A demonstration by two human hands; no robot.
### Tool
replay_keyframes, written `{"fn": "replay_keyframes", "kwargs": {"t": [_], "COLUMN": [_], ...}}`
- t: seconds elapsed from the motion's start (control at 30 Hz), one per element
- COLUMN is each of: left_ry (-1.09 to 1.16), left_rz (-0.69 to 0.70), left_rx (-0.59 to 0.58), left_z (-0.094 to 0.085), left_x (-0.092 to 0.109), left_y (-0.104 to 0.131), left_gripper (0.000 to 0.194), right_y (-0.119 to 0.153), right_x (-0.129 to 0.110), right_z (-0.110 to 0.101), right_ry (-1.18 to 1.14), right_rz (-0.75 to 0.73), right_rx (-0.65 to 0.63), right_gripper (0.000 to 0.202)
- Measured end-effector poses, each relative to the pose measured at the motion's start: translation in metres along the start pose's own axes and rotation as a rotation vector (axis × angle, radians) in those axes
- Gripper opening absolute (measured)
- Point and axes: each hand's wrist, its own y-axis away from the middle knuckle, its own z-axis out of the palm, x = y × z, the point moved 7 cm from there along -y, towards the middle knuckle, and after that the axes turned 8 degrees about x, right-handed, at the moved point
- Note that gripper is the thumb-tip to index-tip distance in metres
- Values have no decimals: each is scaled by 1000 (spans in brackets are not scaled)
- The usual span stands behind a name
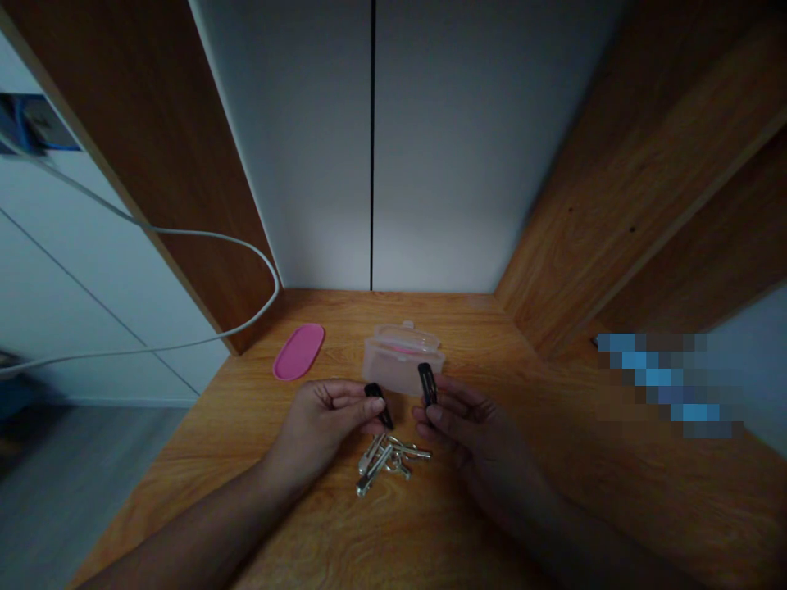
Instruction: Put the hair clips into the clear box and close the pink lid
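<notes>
My left hand [335, 414] pinches a black snap hair clip [379, 405] between thumb and fingers, its narrow end slanting down to the right. In my right hand [461, 418] is a second black hair clip [427, 383], held nearly upright. Below and between the hands lies a small pile of silvery metal hair clips [374, 471] on the wooden tabletop. Just behind the hands stands a translucent plastic box [393, 369] with its clear lid [406, 334] raised at the back. Something pink shows faintly at the box's top; the rest of its contents cannot be made out.
A pink oval tray or lid [298, 352] lies on the wooden table [246, 442] left of the box. A white cable [270, 279] loops in from the left. White panels [430, 164] close off the back, and wooden boards [553, 213] flank both sides.
</notes>
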Motion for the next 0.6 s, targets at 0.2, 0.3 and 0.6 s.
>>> {"fn": "replay_keyframes", "kwargs": {"t": [0.2, 0.3, 0.6], "left_ry": [100, 120, 99], "left_rz": [-47, -61, 29], "left_rx": [-25, 4, -154], "left_z": [4, 2, 19], "left_x": [-5, -7, 0], "left_y": [3, 1, 12], "left_gripper": [28, 28, 23], "right_y": [2, 1, 8], "right_x": [6, 4, 2], "right_z": [-1, -1, 14], "right_ry": [-8, 141, 425], "right_rz": [28, -56, -285], "right_rx": [13, 7, -118], "right_gripper": [27, 23, 24]}}
